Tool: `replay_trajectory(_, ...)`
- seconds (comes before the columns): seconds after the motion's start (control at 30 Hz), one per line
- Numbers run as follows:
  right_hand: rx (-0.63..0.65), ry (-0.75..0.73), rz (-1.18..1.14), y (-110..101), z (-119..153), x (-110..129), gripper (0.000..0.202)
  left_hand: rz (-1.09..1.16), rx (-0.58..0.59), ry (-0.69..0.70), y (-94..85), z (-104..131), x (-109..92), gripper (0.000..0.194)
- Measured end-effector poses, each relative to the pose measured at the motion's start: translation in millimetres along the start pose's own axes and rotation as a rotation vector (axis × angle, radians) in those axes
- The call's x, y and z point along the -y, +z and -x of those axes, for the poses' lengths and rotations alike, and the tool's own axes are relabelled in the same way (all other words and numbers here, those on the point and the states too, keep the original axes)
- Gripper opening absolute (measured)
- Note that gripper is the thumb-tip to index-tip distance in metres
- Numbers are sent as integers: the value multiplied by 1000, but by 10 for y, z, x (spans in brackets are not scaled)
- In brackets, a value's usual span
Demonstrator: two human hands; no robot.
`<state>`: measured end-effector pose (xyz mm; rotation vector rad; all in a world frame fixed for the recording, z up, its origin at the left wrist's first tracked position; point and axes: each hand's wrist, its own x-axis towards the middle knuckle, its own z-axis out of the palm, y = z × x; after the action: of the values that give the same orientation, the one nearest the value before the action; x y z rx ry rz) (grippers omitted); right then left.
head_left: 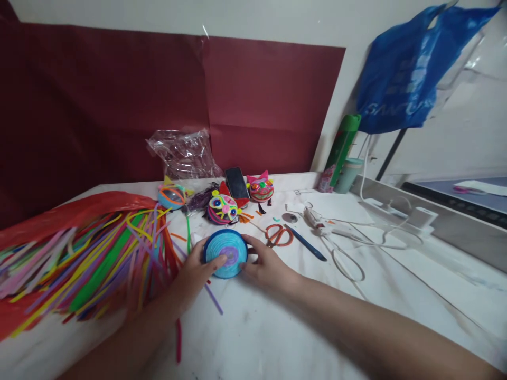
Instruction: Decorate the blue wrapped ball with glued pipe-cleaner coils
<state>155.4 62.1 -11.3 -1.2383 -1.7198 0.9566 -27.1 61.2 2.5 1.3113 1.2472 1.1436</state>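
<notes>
A round disc (233,244) with a dark blue rim, light blue rings and a purple centre is held just above the white marbled table (253,327). My left hand (200,266) grips its left side, with the thumb lying across the purple centre. On the right edge, the fingers and thumb of my right hand (265,264) pinch the rim. Behind the disc sits a decorated round face (224,209) with blue eyes. Orange-handled scissors (279,236) and a blue pen-like tool (307,244) lie to the right.
Many coloured strips (103,258) spread over red plastic at the left. A phone (236,183), a pink-eared face (261,187) and clear plastic wrap (186,155) are at the back. A glue gun (315,217) with looping cables lies right, near a green can (344,142).
</notes>
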Motion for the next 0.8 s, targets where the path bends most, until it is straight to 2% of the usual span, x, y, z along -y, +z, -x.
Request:
replay_trajectory(0.13,-47,-12,-28,92,-30,-84,62,5,7,48,-42,26,11,58)
replay_trajectory(0.27,-93,-50,-54,138,26,-79,59,9,-49,60,-24,50,13,57)
replay_trajectory(0.5,-106,-148,-5,159,131,-110,55,-11,-98,139,-27,28,166,55)
replay_trajectory(0.6,-107,-191,-17,150,152,-129,53,-93,-105,208,-33,20,184,66)
replay_trajectory(0.7,-114,-224,-18,165,168,-117,50,-210,-106,206,-29,13,155,82)
replay_trajectory(0.8,-140,-208,-17,150,156,-70,30,-227,-167,170,-26,-5,122,80)
